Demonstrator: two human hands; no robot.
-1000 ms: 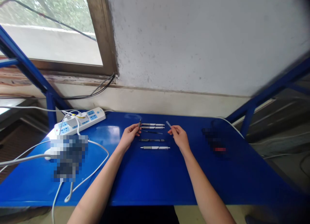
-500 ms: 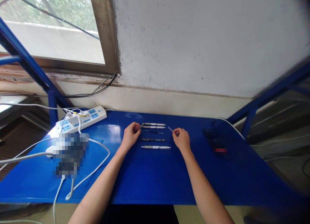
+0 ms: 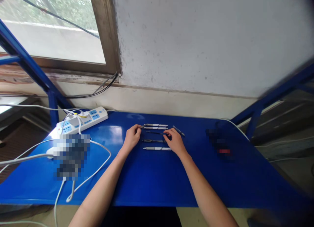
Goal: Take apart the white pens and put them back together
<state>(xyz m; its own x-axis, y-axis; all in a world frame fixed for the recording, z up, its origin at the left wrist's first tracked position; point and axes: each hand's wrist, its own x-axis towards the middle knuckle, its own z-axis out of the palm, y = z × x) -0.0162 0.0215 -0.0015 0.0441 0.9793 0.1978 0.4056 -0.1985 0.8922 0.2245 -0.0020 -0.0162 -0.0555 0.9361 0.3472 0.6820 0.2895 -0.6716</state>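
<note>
My left hand [image 3: 132, 135] is closed on a short dark pen piece [image 3: 143, 126], its tip pointing right; the fingers hide part of it. My right hand [image 3: 174, 140] pinches the right end of a thin dark pen refill [image 3: 154, 132], which lies level in the middle of the row. Just beyond that hand a clear and dark pen barrel [image 3: 178, 130] lies slanted on the table. Two white pens [image 3: 157, 125] lie side by side above the refill. Below it are a black pen [image 3: 152, 141] and another white pen [image 3: 156, 148], their right ends near my right hand.
The blue table [image 3: 152, 184] runs up to the wall. On its left are a white power strip [image 3: 100, 115] with plugs, loose white cables [image 3: 108, 161] and a blurred-out object [image 3: 72, 156]. A dark blurred item with a red patch [image 3: 223, 151] lies at right.
My right hand has let go of the clear barrel, leaving it on the table, and moved left onto the refill. My left hand stays almost still with the dark pen piece.
</note>
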